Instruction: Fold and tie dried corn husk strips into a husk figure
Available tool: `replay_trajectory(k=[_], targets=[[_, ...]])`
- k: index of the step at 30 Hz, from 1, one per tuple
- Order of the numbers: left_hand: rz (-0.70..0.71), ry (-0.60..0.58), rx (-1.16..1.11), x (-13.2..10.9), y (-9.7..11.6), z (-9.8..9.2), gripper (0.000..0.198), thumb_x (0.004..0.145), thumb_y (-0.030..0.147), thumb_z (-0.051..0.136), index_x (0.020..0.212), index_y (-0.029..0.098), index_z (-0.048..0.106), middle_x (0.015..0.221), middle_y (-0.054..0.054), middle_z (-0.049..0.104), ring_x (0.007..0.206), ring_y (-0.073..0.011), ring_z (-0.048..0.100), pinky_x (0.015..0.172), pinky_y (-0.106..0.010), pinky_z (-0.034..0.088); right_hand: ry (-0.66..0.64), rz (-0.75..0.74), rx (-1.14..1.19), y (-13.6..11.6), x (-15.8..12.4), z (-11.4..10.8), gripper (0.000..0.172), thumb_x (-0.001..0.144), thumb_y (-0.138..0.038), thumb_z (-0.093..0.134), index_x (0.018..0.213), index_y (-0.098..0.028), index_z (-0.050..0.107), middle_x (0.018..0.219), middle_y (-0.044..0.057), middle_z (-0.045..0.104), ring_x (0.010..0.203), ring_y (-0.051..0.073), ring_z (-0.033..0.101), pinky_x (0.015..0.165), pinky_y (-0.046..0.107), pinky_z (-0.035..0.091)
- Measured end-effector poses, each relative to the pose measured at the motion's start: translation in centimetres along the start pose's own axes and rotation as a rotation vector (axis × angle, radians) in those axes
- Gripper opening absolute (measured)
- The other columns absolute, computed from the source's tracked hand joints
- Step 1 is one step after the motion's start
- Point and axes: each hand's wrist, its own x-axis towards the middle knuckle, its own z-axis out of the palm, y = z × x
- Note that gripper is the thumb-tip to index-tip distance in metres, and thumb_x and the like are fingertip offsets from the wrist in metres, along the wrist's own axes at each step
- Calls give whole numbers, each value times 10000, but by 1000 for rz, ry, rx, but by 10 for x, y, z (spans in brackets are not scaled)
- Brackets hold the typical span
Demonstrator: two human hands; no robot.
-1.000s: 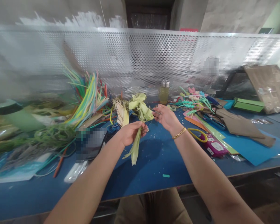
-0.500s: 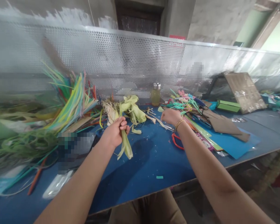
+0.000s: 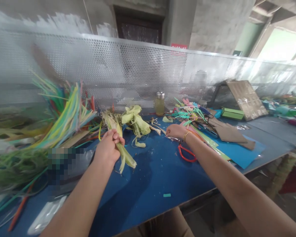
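Observation:
Pale green corn husks (image 3: pixel 125 158) are gripped in my left hand (image 3: pixel 110 148), their ends hanging out below its curled fingers. Just beyond it lies a heap of loose corn husks (image 3: pixel 137 120) on the blue tabletop. My right hand (image 3: pixel 176 131) is low over the table, fingers pinched at the end of a thin dry husk strip (image 3: pixel 156 129). Under its wrist lie scissors with red handles (image 3: pixel 187 154); their blades are partly hidden by that hand.
Coloured strips (image 3: pixel 69 115) and green netting (image 3: pixel 17 161) crowd the left. A glass jar with metal lid (image 3: pixel 160 103) stands by the perforated metal screen (image 3: pixel 143 72). At right are pipe-cleaner flowers (image 3: pixel 187 110), cardboard (image 3: pixel 230 131) and blue paper (image 3: pixel 251 149).
My right hand has come down towards the table, to the dry husk strip beside the scissors. My left hand keeps its husks. The camera view has turned slightly right.

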Motion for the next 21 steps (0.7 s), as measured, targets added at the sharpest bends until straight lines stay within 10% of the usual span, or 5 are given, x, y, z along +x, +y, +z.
replay_trajectory(k=[7, 13, 21], targets=[[-18, -3, -3, 1, -8, -3, 228, 901, 96, 464, 688, 170, 500, 464, 87, 378, 342, -22, 302, 437, -134, 390, 105, 8, -34, 6, 28, -9, 238, 785, -220, 587, 934, -153, 760, 1001, 137, 732, 941, 231, 655, 740, 259, 422], [-146, 50, -26, -2, -24, -1, 204, 898, 98, 463, 709, 166, 501, 462, 93, 369, 343, -15, 298, 444, -128, 376, 186, -323, 77, -66, 37, -9, 277, 887, -333, 524, 1021, -215, 736, 1032, 36, 730, 938, 156, 634, 750, 215, 393], [38, 43, -68, 2, -13, -5, 210, 915, 135, 465, 712, 185, 486, 487, 94, 381, 355, -27, 302, 457, -141, 386, 266, -681, 115, -146, 38, 18, 243, 878, -333, 546, 959, -217, 744, 949, 59, 727, 871, 186, 612, 744, 277, 379]])
